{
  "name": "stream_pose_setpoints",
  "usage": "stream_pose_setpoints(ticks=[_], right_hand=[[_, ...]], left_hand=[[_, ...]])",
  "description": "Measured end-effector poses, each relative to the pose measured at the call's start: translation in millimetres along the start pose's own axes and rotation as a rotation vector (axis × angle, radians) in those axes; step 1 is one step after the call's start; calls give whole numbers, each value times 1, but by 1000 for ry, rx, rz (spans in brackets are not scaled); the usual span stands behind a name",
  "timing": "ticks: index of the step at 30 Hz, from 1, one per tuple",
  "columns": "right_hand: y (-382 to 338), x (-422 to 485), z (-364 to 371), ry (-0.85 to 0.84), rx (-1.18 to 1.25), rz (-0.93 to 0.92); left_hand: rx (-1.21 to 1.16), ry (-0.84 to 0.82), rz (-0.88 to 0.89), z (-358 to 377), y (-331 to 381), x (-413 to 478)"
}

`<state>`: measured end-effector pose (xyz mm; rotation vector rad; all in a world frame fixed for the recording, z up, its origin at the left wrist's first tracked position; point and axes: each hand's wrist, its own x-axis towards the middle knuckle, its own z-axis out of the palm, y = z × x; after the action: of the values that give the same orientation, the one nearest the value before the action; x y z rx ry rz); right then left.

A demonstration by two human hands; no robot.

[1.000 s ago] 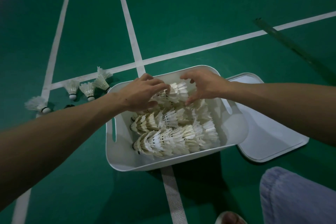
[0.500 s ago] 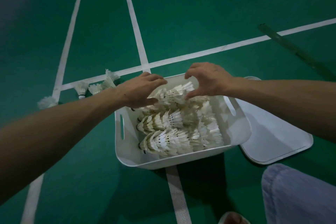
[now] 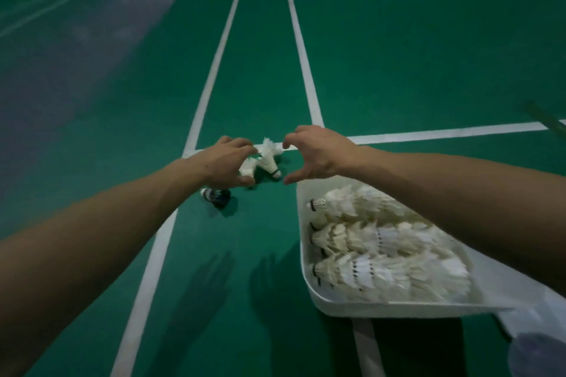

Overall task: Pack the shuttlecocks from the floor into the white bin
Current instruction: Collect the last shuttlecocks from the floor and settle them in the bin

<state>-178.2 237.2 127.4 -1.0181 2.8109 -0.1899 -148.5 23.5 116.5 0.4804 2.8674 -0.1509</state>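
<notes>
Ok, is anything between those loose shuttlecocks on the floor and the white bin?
Nothing visible. Only bare green floor separates the loose shuttlecocks from the white bin, whose top is open. The right hand hovers over that gap, holding nothing.

- My left hand [image 3: 226, 165] has left the white bin [image 3: 382, 309] and now curls round the loose shuttlecocks [image 3: 266, 159] on the floor.
- My right hand [image 3: 315, 156] came out too, and hangs beside them with thumb and fingers spread wide, holding nothing.
- The view has swung left, so the bin sits lower right.
- A dark shuttlecock [image 3: 217, 195] now shows under my left hand.
</notes>
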Motion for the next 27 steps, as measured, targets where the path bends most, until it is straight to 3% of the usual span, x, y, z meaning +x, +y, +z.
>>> stream_pose_setpoints(ticks=[10, 19, 27], right_hand=[[-19, 135, 79, -65, 83, 127], [2, 210, 154, -104, 59, 216], [3, 232, 178, -223, 57, 213]], left_hand=[[-198, -95, -252, 102, -120, 23], [-384, -107, -214, 172, -120, 90], [-267, -385, -100, 185, -144, 92]])
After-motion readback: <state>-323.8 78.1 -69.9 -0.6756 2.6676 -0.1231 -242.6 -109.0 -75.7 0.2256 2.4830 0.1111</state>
